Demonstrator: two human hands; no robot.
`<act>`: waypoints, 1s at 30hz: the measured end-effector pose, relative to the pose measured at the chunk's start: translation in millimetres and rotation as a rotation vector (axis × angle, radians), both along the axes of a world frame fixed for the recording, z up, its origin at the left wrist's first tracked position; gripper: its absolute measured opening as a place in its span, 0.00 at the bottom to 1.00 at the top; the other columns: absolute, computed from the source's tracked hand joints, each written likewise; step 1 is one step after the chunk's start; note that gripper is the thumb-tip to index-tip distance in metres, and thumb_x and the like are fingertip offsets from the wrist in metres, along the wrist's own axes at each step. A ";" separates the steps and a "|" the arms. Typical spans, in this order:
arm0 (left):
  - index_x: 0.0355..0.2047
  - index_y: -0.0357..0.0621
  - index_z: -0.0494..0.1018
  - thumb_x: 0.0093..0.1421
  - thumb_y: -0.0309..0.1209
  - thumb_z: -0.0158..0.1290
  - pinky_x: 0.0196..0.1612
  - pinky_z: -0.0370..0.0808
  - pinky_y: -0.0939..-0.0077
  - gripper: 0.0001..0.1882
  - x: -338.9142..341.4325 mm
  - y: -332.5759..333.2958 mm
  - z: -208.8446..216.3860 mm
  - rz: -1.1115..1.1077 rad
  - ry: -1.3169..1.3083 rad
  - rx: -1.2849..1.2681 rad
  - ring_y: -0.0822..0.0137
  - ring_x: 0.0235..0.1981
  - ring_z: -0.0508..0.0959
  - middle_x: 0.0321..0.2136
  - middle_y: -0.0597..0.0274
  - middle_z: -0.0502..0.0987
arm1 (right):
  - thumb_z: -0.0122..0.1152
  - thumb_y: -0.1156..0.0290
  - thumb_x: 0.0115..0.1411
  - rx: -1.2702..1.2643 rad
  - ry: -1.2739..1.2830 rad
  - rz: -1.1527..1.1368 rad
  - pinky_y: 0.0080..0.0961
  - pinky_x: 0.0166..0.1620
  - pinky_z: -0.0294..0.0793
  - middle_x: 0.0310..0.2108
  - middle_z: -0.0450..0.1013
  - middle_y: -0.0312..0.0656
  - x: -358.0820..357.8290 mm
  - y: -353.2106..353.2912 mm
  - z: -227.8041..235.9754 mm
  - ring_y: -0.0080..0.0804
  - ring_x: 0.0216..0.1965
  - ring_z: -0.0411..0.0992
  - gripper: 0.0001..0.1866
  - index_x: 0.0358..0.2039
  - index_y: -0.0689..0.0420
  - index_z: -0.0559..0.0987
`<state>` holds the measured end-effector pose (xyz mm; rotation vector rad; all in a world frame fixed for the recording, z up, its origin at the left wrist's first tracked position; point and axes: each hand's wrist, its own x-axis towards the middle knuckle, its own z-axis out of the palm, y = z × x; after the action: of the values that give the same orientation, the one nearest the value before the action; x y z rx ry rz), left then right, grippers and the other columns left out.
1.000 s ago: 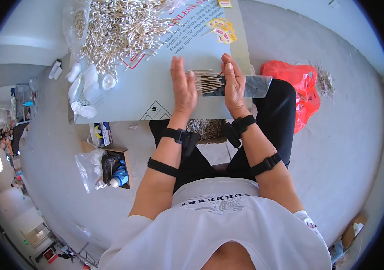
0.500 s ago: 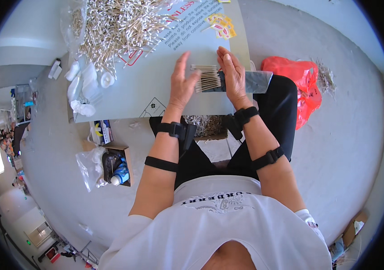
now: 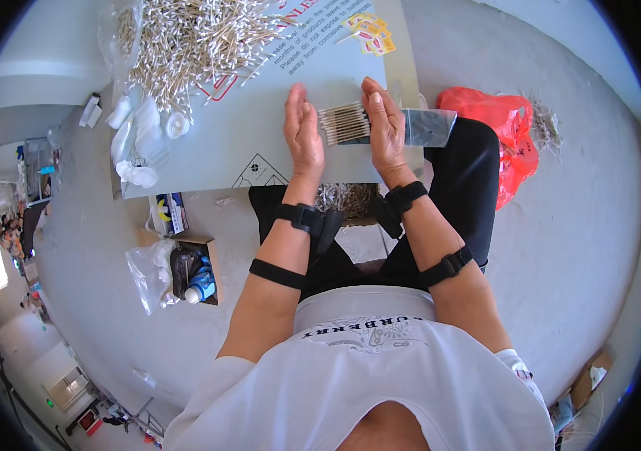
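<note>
A flat row of cotton swabs (image 3: 344, 123) lies side by side near the table's front edge, sticks running roughly left to right. To its left stands my left hand (image 3: 304, 137) on edge, fingers stretched, its palm toward the swab tips and slightly apart from them. My right hand (image 3: 387, 131) is at the row's right end, fingers straight and palm facing in, close against the tips. A clear plastic bag (image 3: 432, 128) lies beneath and beyond the right hand, sticking out past the table edge. Whether its mouth reaches under the swabs is hard to see.
A large heap of loose swabs (image 3: 193, 49) covers the far left of the table (image 3: 215, 161). White plastic pieces (image 3: 140, 139) sit at the left edge, yellow labels (image 3: 371, 34) at the far right. A red bag (image 3: 486, 113) and an open carton (image 3: 211, 274) rest on the floor.
My left hand has drawn back slightly left from the swabs and straightened its fingers. The swabs now lie more evenly in line. My right hand has barely moved.
</note>
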<state>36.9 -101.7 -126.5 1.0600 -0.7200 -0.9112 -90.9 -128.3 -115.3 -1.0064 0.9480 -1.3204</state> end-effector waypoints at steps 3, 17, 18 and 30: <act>0.63 0.33 0.57 0.69 0.37 0.44 0.68 0.52 0.64 0.27 -7.9 -8.3 0.8 -0.019 -0.027 -0.027 0.56 0.65 0.57 0.63 0.46 0.59 | 0.47 0.61 0.70 -0.116 0.093 -0.060 0.26 0.61 0.64 0.55 0.69 0.45 4.2 3.3 -9.7 0.30 0.57 0.66 0.23 0.57 0.65 0.70; 0.25 0.43 0.74 0.47 0.20 0.59 0.38 0.72 0.65 0.06 35.9 -7.0 35.5 -0.167 -1.056 0.181 0.58 0.34 0.73 0.26 0.61 0.71 | 0.66 0.71 0.55 -0.187 0.618 -0.023 0.25 0.23 0.63 0.18 0.66 0.41 -27.7 40.6 13.6 0.28 0.17 0.62 0.10 0.23 0.59 0.74; 0.25 0.43 0.75 0.46 0.21 0.60 0.38 0.72 0.65 0.06 35.0 -7.9 35.6 -0.187 -1.127 0.182 0.58 0.34 0.73 0.26 0.62 0.71 | 0.66 0.71 0.54 -0.224 0.667 0.002 0.26 0.23 0.64 0.19 0.67 0.40 -28.0 40.4 13.6 0.31 0.17 0.63 0.08 0.24 0.58 0.75; 0.23 0.43 0.72 0.48 0.22 0.59 0.37 0.71 0.60 0.06 36.3 -14.5 38.1 -0.267 -1.333 0.152 0.54 0.34 0.73 0.26 0.60 0.72 | 0.62 0.64 0.55 -0.407 1.178 0.043 0.36 0.27 0.74 0.29 0.69 0.39 -14.1 30.0 17.0 0.40 0.26 0.74 0.13 0.42 0.47 0.78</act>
<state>73.1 -116.2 -88.4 1.7080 -1.9364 -0.3626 -105.0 -98.4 -98.3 -2.2059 1.5049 -0.8115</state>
